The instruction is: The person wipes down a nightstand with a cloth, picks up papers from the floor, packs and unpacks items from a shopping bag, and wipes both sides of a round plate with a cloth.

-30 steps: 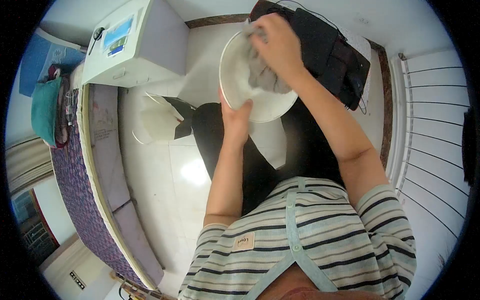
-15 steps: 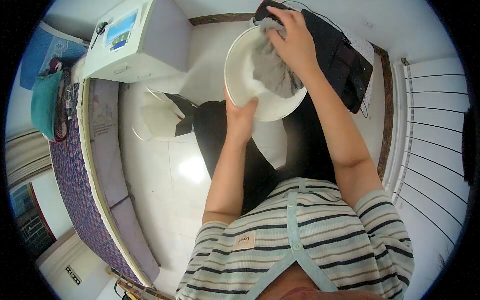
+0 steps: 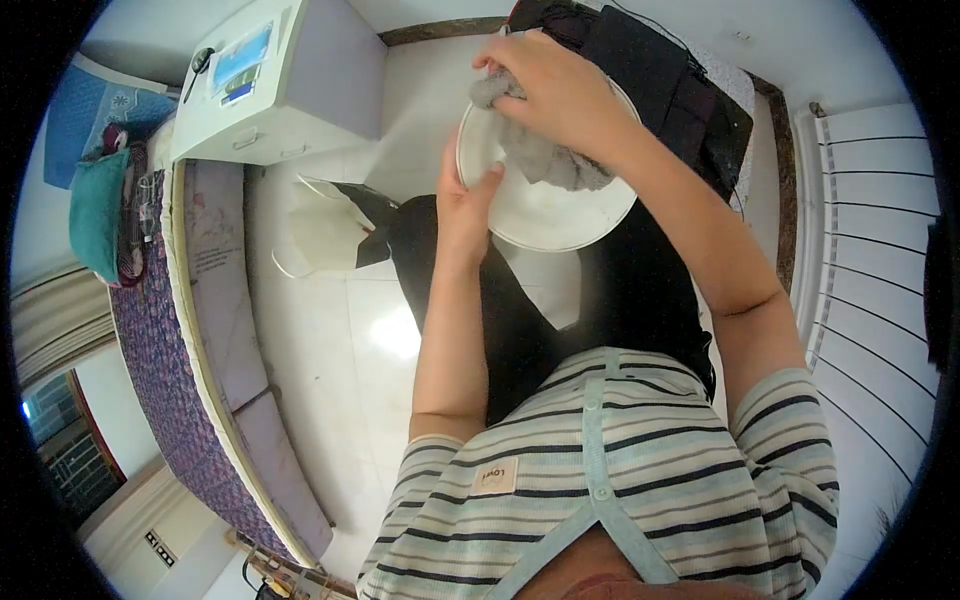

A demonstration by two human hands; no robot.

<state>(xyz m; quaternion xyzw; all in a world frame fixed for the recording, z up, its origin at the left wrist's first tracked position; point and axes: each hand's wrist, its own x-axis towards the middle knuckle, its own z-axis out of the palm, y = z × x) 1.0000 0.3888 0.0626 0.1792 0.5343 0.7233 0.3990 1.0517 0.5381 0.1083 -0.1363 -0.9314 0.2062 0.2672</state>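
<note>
A white round tub [image 3: 565,222] is held up in front of my legs, its open side facing me. My left hand [image 3: 468,205] grips its left rim, with the thumb over the inside edge. A grey cloth [image 3: 548,160] is bunched in my right hand [image 3: 568,100] at the tub's upper left rim. My right fingers are closed on the cloth, and part of it hangs down inside the tub. The far side of the rim is partly hidden by my right hand and forearm.
On the floor to the left stands an open white paper bag [image 3: 325,235]. Black bags [image 3: 640,75] lie beyond the tub at upper right. A white cabinet [image 3: 320,95] and a bed [image 3: 180,380] line the left side; a white radiator [image 3: 870,230] is at right.
My right hand has moved left with the cloth, to the tub's upper left rim. The tub has shifted slightly right and tilted. My left hand still grips its left rim.
</note>
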